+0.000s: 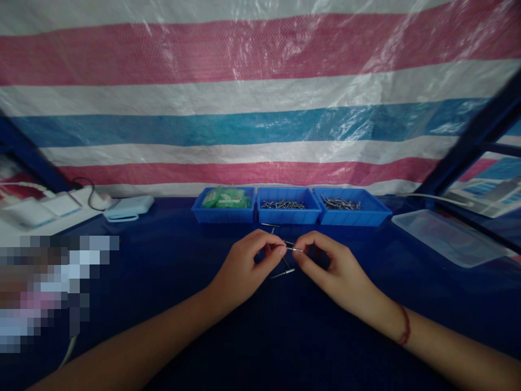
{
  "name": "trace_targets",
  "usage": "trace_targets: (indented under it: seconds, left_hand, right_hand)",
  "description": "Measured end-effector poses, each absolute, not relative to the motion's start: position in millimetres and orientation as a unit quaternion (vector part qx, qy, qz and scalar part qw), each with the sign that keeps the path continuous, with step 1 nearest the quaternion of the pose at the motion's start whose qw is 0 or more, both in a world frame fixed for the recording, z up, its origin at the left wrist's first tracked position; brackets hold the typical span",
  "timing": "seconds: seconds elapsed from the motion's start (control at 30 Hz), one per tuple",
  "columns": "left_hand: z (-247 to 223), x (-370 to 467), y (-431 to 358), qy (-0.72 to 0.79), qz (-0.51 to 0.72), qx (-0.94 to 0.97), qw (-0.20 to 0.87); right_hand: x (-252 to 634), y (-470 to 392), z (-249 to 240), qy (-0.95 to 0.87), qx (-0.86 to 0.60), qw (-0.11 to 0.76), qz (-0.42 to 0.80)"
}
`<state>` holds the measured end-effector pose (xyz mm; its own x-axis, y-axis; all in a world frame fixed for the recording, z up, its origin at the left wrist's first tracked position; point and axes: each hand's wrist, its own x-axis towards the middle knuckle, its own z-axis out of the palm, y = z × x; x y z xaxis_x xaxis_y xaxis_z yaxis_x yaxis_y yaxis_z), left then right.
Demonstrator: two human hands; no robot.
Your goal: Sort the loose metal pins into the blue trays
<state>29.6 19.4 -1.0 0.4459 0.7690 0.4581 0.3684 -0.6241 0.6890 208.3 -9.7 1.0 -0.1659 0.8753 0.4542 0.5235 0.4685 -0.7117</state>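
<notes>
Between my two hands is a thin silver metal pin (293,249), lying roughly level. My left hand (248,260) pinches its left end between thumb and forefinger. The fingertips of my right hand (337,266) close on its right end. Just below the fingers, another metal pin (290,271) with a thicker end lies on the dark blue table (260,336). One more slim pin (269,225) rests beyond my left hand, close to the bins. My left fingers partly cover other pins.
Three blue bins stand at the back: the left bin (223,216) holds green packets, the middle bin (288,216) and right bin (354,217) loose metal pieces. A clear plastic lid (451,239) lies right. At left are a light blue case (130,207) and a white power strip (52,209).
</notes>
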Motion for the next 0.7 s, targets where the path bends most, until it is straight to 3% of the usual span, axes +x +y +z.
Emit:
trace_targets:
  seconds: [0.2, 0.47, 0.7]
  left_hand:
    - [-2, 29, 20, 0.345, 0.378, 0.818, 0.260]
    - [-3, 30, 21, 0.360, 0.349, 0.827, 0.252]
    - [-1, 30, 16, 0.349, 0.262, 0.876, 0.205]
  right_hand:
    - [209, -11, 4, -0.743, -0.440, 0.478, 0.164]
    - [224, -5, 15, -0.816, -0.401, 0.416, 0.010]
    - [286, 29, 37, -0.661, -0.575, 0.451, -0.170]
